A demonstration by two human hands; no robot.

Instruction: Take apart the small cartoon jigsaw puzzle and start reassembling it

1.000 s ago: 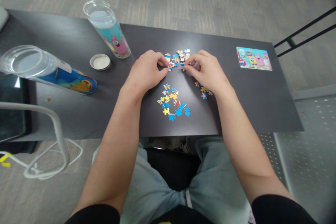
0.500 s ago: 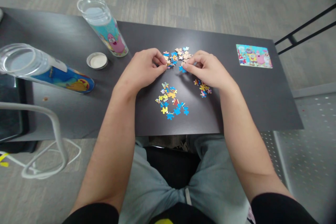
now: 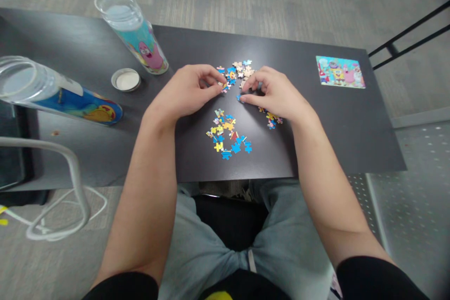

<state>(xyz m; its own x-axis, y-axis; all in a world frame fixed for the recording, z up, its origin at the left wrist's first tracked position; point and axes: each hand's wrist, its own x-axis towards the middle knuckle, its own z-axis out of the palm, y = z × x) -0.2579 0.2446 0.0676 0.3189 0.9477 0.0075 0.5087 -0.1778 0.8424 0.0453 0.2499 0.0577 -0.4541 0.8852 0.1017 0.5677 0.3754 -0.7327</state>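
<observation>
My left hand (image 3: 193, 88) reaches in from the left, thumb and index finger closed at the tips on a small multicoloured jigsaw piece (image 3: 224, 86). Across from it, my right hand (image 3: 272, 90) has a blue jigsaw piece (image 3: 238, 97) at its thumb tip, with its fingers curled. Between and behind both hands lies a pile of loose pieces (image 3: 240, 68), some with their plain beige backs up. Nearer to me is a spread of yellow and blue pieces (image 3: 228, 126). A third small group of pieces (image 3: 272, 119) lies partly under my right hand.
A printed picture card (image 3: 340, 72) lies at the table's right. On the left stand a clear-topped tube with a pink figure (image 3: 151, 54) and a blue tube (image 3: 80, 105), with a round lid (image 3: 125, 79) between them. A white cable (image 3: 75, 173) hangs at the left edge.
My right hand has shifted slightly left and toward me, the blue piece moving with it. My left hand stays nearly in place. The whole view has shifted slightly.
</observation>
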